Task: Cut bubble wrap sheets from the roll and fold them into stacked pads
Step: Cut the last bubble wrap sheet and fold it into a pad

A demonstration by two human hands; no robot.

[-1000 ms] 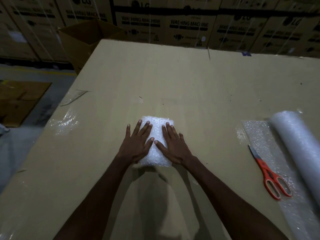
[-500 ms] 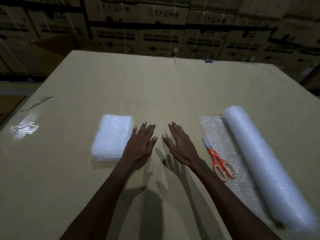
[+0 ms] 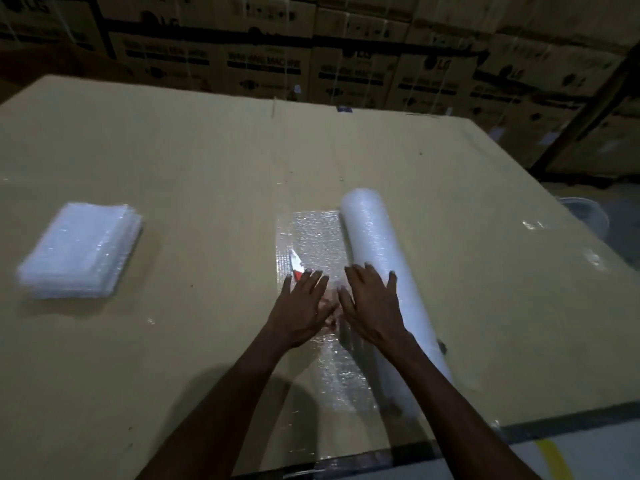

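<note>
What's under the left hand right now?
Under the open left hand lie the orange-handled scissors on the unrolled clear bubble wrap sheet. Only the blade tip and a bit of handle show; the handle loops are covered.

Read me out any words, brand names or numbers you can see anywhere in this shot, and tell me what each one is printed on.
"WASHING MACHINE": blurred but legible on a stacked carton behind the table.
"LG": logo on another carton in the same wall of boxes.
Smaller print and symbols on the cartons: too blurred to read.
Bubble wrap roll, folded pads, scissors: no text visible.

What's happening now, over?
Both hands open: left hand over scissors, right hand at roll. Pad stack set aside. Nothing blocking.
</note>
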